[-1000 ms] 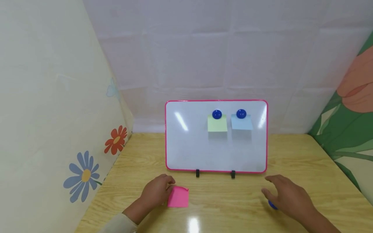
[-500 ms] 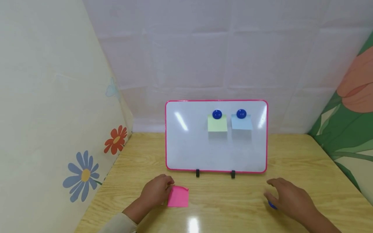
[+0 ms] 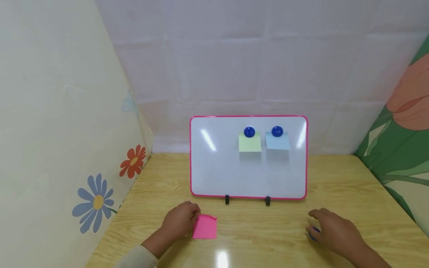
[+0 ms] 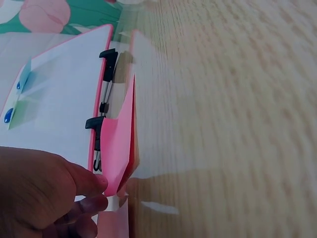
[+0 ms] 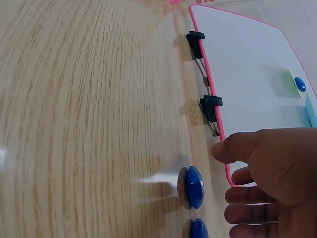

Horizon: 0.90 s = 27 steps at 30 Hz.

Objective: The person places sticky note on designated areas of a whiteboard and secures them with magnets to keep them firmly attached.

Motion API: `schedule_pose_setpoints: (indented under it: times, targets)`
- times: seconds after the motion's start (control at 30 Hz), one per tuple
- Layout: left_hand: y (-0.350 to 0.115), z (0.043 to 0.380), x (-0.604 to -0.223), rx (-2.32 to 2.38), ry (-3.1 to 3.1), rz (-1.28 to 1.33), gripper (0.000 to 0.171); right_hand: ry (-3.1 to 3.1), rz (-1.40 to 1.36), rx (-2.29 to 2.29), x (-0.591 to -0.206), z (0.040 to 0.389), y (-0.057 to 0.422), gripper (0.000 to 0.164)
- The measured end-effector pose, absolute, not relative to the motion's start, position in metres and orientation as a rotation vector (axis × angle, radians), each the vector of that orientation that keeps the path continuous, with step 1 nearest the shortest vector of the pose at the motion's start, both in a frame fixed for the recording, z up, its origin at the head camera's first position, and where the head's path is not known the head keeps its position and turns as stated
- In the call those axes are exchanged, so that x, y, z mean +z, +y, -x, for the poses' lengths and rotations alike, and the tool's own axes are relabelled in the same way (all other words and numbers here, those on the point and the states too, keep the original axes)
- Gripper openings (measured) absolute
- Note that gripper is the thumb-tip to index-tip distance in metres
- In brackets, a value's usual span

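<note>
A pink sticky note lies by my left hand, whose thumb and fingers pinch its left edge. In the left wrist view the note tilts up off the wooden table, held at its near end. On the right, my right hand hovers with spread, relaxed fingers over a blue round magnet, partly covered by the thumb. The right wrist view shows this magnet on the table just beside the fingers, with a second blue magnet cut off below it.
A whiteboard with a pink frame stands behind on black clip feet. Blue magnets hold a green note and a light blue note on its upper right. Printed cloths hang around the wooden table.
My right hand has shifted slightly right and toward me, and a little more of the blue magnet shows. My left hand and the pink note have stayed in place.
</note>
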<state>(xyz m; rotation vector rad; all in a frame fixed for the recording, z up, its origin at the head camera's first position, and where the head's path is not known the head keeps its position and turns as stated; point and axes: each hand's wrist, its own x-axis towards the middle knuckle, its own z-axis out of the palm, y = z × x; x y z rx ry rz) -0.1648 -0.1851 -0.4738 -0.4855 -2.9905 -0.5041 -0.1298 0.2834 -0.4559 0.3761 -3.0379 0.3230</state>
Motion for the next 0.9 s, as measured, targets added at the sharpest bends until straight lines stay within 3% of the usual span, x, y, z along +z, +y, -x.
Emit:
schedule_pose_setpoints:
  times: [0.9]
  targets:
    - [-0.185,0.1637,-0.4749,-0.464,-2.967,0.487,0.012,-3.255,-0.362,0.335,-0.4603,0.1348,0.287,0.038]
